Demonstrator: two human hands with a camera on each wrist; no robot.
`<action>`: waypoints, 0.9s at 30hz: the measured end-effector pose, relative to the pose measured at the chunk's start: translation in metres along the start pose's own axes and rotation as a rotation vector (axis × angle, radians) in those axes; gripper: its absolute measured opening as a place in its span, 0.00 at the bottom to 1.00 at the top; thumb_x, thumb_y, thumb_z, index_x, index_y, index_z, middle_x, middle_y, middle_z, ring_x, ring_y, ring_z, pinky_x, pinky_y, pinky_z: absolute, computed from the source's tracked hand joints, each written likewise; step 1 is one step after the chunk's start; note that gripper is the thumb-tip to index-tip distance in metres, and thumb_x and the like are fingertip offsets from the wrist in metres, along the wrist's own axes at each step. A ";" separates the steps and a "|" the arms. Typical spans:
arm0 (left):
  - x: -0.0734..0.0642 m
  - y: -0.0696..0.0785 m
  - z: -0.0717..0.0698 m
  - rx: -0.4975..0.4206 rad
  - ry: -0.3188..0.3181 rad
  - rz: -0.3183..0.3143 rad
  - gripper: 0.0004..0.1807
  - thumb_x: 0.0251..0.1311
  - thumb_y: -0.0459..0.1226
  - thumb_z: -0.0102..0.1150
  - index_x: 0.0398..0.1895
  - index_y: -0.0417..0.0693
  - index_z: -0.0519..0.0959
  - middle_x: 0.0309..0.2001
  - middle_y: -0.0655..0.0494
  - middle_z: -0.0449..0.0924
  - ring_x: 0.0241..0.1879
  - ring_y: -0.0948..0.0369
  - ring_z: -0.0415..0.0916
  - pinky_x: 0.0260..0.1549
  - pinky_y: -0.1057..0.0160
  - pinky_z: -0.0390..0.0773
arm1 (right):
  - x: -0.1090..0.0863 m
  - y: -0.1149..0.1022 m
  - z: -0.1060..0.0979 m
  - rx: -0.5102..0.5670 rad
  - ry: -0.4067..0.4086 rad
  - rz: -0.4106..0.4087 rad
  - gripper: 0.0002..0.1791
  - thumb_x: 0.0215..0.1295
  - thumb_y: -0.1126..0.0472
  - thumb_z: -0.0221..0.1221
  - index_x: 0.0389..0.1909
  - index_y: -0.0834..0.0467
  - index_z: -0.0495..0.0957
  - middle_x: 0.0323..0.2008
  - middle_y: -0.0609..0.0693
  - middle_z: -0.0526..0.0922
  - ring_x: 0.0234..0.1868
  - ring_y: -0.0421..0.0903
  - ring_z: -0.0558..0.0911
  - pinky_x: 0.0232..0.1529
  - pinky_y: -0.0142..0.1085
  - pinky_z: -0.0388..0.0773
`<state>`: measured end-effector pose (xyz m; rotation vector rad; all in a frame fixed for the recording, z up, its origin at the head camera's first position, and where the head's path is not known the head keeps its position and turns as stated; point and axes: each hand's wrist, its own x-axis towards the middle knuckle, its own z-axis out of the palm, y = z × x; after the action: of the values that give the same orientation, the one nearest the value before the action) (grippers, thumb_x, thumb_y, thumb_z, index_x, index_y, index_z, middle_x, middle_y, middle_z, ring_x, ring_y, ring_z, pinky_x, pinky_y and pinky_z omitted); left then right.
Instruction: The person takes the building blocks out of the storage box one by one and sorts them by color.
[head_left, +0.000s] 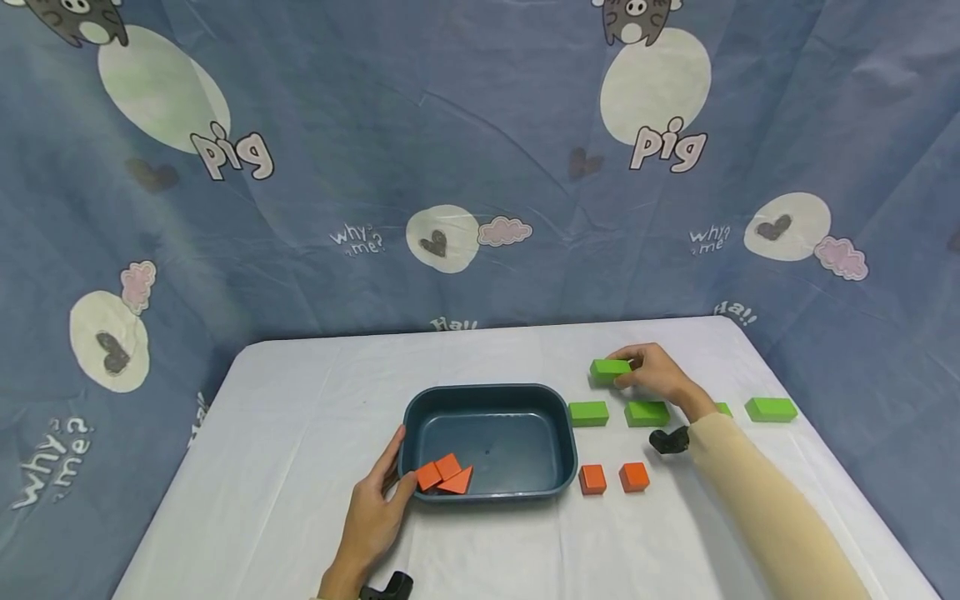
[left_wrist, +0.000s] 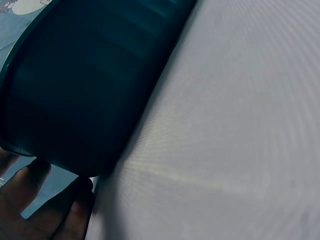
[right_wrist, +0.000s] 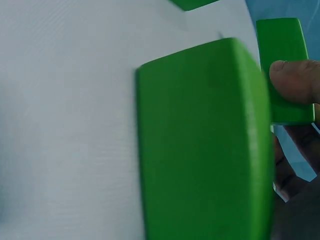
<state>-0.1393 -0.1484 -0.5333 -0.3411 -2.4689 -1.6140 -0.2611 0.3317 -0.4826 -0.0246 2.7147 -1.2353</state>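
My left hand [head_left: 372, 514] holds the near left corner of a dark blue plastic bin [head_left: 491, 497], thumb at the rim and fingers along the outer side wall. In the left wrist view, its fingertips [left_wrist: 82, 186] touch the bin's end. Inside that corner of the bin lie several orange blocks [head_left: 448, 468], one of them triangular. My right hand [head_left: 656, 372] pinches a green rectangular block [head_left: 611, 370] between thumb and fingers, above the table's far right part. In the right wrist view the thumb presses on the block's face, and another green block [right_wrist: 200, 145] looms close to the camera.
Right of the bin, a row of green blocks [head_left: 588, 414] runs toward the table's right edge, one partly hidden by the right wrist. Nearer me sit two orange cubes [head_left: 592, 479]. A white cloth covers the table [head_left: 300, 433]; a blue printed curtain [head_left: 480, 150] hangs behind.
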 end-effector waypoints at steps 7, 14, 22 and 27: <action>0.000 -0.003 0.000 -0.003 0.008 0.020 0.35 0.69 0.37 0.64 0.78 0.56 0.65 0.72 0.53 0.69 0.66 0.54 0.72 0.59 0.81 0.67 | -0.002 0.002 0.007 -0.050 -0.019 0.009 0.22 0.55 0.68 0.71 0.54 0.61 0.85 0.49 0.58 0.83 0.42 0.53 0.75 0.40 0.39 0.73; 0.002 -0.004 -0.001 -0.002 0.011 0.039 0.35 0.69 0.36 0.64 0.78 0.56 0.65 0.72 0.53 0.69 0.65 0.53 0.74 0.59 0.80 0.67 | -0.004 0.003 0.011 -0.097 -0.008 -0.024 0.24 0.54 0.68 0.73 0.54 0.61 0.85 0.50 0.58 0.83 0.45 0.55 0.75 0.47 0.46 0.75; 0.002 -0.004 0.000 0.011 0.008 0.042 0.36 0.69 0.37 0.64 0.78 0.55 0.64 0.72 0.50 0.69 0.66 0.52 0.73 0.59 0.81 0.67 | -0.012 0.001 0.002 0.007 0.003 -0.021 0.31 0.56 0.65 0.73 0.62 0.63 0.78 0.58 0.59 0.81 0.56 0.58 0.75 0.56 0.50 0.76; 0.002 -0.004 0.001 0.027 0.016 0.035 0.36 0.69 0.38 0.64 0.78 0.55 0.64 0.72 0.51 0.69 0.65 0.52 0.73 0.60 0.80 0.67 | -0.017 -0.002 -0.007 0.130 0.032 -0.019 0.32 0.59 0.63 0.72 0.65 0.64 0.76 0.60 0.62 0.79 0.53 0.55 0.75 0.47 0.36 0.77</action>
<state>-0.1421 -0.1490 -0.5372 -0.3645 -2.4566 -1.5628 -0.2459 0.3366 -0.4743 -0.0150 2.6604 -1.4260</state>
